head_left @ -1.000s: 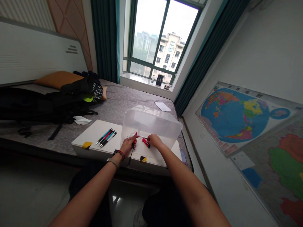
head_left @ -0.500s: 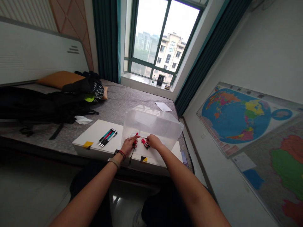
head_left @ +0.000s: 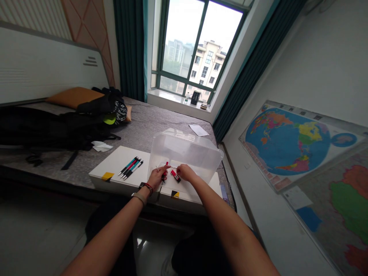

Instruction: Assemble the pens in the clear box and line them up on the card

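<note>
My left hand (head_left: 155, 178) is closed around a slim red-and-black pen (head_left: 163, 175), and a thin pale stick shows beside its fingers. My right hand (head_left: 186, 172) has its fingers pinched together at the front of a clear plastic box (head_left: 186, 151); what they hold, if anything, is hidden. Just left of the right fingertips lie short red-and-black pieces (head_left: 175, 176), too small to name surely. On the left part of the white board-like surface (head_left: 107, 165), several pens (head_left: 130, 168) with teal, red and black barrels lie side by side.
The white surface sits at the edge of a grey mattress (head_left: 149, 115), with yellow tabs (head_left: 107, 176) at its front. A crumpled tissue (head_left: 101, 146), a black bag (head_left: 43, 126) and an orange pillow (head_left: 73, 96) lie left. A white sheet (head_left: 199, 130) lies behind the box.
My right hand has shifted slightly left, nearer the red-and-black pieces, which now show as a narrower group. My left hand keeps its grip in nearly the same place.
</note>
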### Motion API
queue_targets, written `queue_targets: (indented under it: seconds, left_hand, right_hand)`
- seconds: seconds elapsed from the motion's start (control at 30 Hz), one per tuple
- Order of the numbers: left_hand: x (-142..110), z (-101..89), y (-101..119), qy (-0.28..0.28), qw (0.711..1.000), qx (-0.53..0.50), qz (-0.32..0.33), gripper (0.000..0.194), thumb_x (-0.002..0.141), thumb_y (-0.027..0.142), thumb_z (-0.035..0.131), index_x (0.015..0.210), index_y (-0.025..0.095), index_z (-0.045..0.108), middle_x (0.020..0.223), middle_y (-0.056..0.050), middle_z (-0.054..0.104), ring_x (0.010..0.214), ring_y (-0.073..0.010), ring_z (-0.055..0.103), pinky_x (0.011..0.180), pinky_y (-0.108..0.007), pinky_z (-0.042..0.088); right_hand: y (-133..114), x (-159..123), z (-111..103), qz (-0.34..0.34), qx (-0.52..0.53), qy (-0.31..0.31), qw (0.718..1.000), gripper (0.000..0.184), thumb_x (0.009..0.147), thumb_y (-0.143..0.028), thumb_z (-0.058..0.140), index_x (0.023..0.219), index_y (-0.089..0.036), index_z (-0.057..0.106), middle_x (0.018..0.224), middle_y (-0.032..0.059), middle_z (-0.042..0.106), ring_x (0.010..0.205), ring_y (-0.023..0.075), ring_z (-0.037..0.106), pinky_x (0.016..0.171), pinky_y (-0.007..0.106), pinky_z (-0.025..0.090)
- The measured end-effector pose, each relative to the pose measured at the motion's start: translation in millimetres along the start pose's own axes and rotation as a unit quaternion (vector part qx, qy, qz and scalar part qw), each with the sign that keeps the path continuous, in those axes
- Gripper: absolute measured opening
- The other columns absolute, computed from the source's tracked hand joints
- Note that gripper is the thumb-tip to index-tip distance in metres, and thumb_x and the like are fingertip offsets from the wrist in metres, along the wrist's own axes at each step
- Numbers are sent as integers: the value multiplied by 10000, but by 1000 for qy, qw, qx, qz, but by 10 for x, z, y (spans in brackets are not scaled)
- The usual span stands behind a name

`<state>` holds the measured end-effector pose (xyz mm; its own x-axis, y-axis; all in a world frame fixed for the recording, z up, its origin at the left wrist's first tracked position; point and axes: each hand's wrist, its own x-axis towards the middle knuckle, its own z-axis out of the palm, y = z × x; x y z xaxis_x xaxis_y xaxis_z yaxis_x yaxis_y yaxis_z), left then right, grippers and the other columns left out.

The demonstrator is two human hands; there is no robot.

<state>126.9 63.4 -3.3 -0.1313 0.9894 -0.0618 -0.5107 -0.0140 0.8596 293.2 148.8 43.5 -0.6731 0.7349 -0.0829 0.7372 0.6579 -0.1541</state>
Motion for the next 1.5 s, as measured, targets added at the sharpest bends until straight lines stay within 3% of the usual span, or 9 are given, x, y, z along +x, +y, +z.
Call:
queue_targets:
  seconds: [0.2, 0.43, 0.53, 0.67, 0.87, 1.03, 1.13, 1.33, 1.5]
  left_hand:
    - [10, -21, -15, -6, 1000, 0, -1, 482, 716, 511, 714, 992, 116, 710, 615, 43, 452, 505, -45, 396, 479, -196, 310]
    - [28, -25, -32, -2, 1000, 7, -2, 515, 671, 534, 738, 978, 121, 720, 605, 39, 456, 503, -49, 397, 475, -198, 312]
    - [33, -23, -34, -5, 1000, 7, 1, 523, 667, 534, 740, 981, 115, 723, 606, 36, 451, 505, -51, 391, 470, -199, 312]
    - [27, -14, -21, -5, 1000, 9, 3, 526, 666, 527, 746, 988, 112, 723, 610, 34, 443, 512, -50, 392, 465, -196, 308]
    - [-15, 15, 27, -2, 1000, 28, -6, 527, 640, 540, 753, 964, 125, 732, 601, 41, 445, 500, -47, 385, 467, -200, 301]
    - [-11, 19, 24, -8, 1000, 25, -5, 524, 634, 537, 755, 947, 118, 737, 582, 42, 434, 509, -53, 389, 476, -201, 310]
    - [-1, 17, 12, -2, 1000, 21, -5, 517, 649, 531, 750, 949, 111, 733, 581, 39, 435, 507, -55, 384, 468, -201, 302]
    - [-3, 10, 13, -3, 1000, 15, -1, 503, 673, 523, 741, 962, 113, 720, 592, 42, 434, 510, -53, 384, 470, -196, 300]
    - [6, 1, -10, -26, 999, 35, 3, 437, 714, 521, 707, 867, 112, 703, 589, 34, 457, 504, -61, 396, 482, -207, 309]
  right_hand:
    - [-1, -2, 40, 19, 33, 53, 998, 155, 786, -107, 555, 858, -147, 687, 881, 97, 677, 817, 179, 599, 722, 251, 403]
    - [14, 56, -83, 48, 164, 180, 969, 165, 740, -81, 586, 842, -154, 693, 855, 65, 688, 805, 163, 617, 802, 284, 474]
    - [-50, 164, -151, 48, 289, 173, 940, 157, 737, -122, 626, 857, -182, 707, 808, 25, 709, 754, 152, 648, 761, 290, 519]
    - [-181, 312, -256, 1, 414, 144, 899, 172, 771, -159, 629, 924, -179, 703, 883, 29, 733, 755, 143, 679, 713, 278, 555]
    - [-343, 318, -437, -47, 338, 98, 935, 243, 765, -101, 637, 975, -199, 711, 877, 22, 752, 825, 163, 698, 833, 302, 531]
    - [-375, 253, -452, -52, 354, 86, 930, 278, 790, -126, 639, 1046, -215, 698, 894, 13, 754, 849, 172, 700, 877, 335, 517]
    - [-357, 247, -368, -30, 429, 74, 900, 259, 789, -183, 659, 1044, -203, 697, 903, 37, 751, 831, 183, 700, 814, 344, 546]
    - [-353, 174, -131, 55, 587, 124, 798, 267, 807, -283, 644, 1052, -178, 668, 1038, 86, 714, 821, 157, 681, 679, 286, 560]
    - [-376, 87, 52, 83, 607, 103, 784, 250, 792, -334, 654, 967, -160, 694, 871, 71, 717, 773, 165, 675, 601, 248, 527]
